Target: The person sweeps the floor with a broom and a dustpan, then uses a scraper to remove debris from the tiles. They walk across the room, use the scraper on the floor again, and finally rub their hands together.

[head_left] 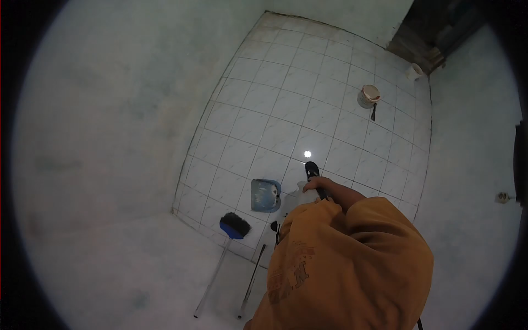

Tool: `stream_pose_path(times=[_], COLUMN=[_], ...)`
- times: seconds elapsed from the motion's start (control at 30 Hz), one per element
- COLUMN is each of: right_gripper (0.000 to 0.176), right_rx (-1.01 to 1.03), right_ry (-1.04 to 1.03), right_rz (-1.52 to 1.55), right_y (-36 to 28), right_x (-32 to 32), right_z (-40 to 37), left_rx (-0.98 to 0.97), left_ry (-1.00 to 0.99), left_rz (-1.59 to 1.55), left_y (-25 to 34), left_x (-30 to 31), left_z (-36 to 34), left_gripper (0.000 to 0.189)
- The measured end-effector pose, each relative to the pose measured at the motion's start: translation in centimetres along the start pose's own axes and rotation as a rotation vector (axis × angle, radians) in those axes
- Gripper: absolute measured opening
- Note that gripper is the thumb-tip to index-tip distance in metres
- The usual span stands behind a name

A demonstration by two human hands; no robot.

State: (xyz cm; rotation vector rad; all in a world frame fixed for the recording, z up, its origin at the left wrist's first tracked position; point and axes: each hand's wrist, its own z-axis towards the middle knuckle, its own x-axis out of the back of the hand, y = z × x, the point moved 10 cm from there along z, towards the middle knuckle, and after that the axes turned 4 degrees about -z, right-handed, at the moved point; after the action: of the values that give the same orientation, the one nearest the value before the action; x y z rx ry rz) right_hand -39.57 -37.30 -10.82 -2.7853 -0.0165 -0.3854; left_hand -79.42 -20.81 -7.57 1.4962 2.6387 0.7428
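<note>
My right hand [315,183] reaches in from the right, below the orange shirt's edge. Its fingers are closed on a whitish, translucent object [306,194], too small to name surely. Just beyond the hand is a black shoe or sandal [312,168] on the tiled floor [275,126]. My left hand does not show; the orange shirt [352,258] covers that area. To the left of the right hand, a blue dustpan [265,196] with whitish stains lies on the tiles.
A broom [235,226] with dark bristles and a thin rod [253,280] lie at lower left. A bucket [368,97] with a dark-handled tool [374,112] beside it stands farther off. A white container [414,71] is in the far corner. Pale walls enclose the floor.
</note>
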Motion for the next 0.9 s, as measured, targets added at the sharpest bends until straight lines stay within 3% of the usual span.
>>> stream_pose_path(times=[0.2, 0.27, 0.43, 0.57, 0.7, 0.8, 0.87, 0.9], right_gripper=[0.076, 0.067, 0.067, 0.062, 0.048, 0.045, 0.043, 0.044], right_rx=[-0.01, 0.072, -0.028, -0.166, -0.3, -0.395, -0.442, -0.458], right_ry=[-0.192, -0.078, 0.06, 0.335, 0.485, 0.397, 0.369, 0.385], right_rz=[0.132, 0.148, 0.47, 0.866, 1.012, 0.963, 1.005, 1.049], right_y=[5.4, 7.5, 15.0, 23.7, 30.5, 32.7, 32.1, 31.3], right_x=[3.1, 4.7, 9.3, 11.4, 9.6, 6.4, 5.3, 5.3], right_z=[-0.6, 0.4, -2.3, -4.4, -6.6, -6.7, -8.1, -8.9], left_rx=[0.007, 0.016, 0.068, -0.105, -0.192, -0.299, -0.177, -0.374], left_ry=[-0.042, -0.053, -0.093, -0.099, -0.223, -0.288, -0.282, -0.387], left_rz=[0.17, 0.184, 0.036, 0.197, 0.253, 0.316, 0.343, 0.788], left_y=[5.1, 7.5, 14.5, 26.1, 36.6, 40.6, 40.2, 39.4], left_x=[-3.6, -5.2, -9.2, -13.1, -19.7, -23.1, -23.9, -24.7], left_z=[3.0, 3.9, 6.7, 10.5, 9.7, 11.9, 13.8, 17.2], left_gripper=[0.046, 0.045, 0.043, 0.04, 0.043, 0.039, 0.038, 0.032])
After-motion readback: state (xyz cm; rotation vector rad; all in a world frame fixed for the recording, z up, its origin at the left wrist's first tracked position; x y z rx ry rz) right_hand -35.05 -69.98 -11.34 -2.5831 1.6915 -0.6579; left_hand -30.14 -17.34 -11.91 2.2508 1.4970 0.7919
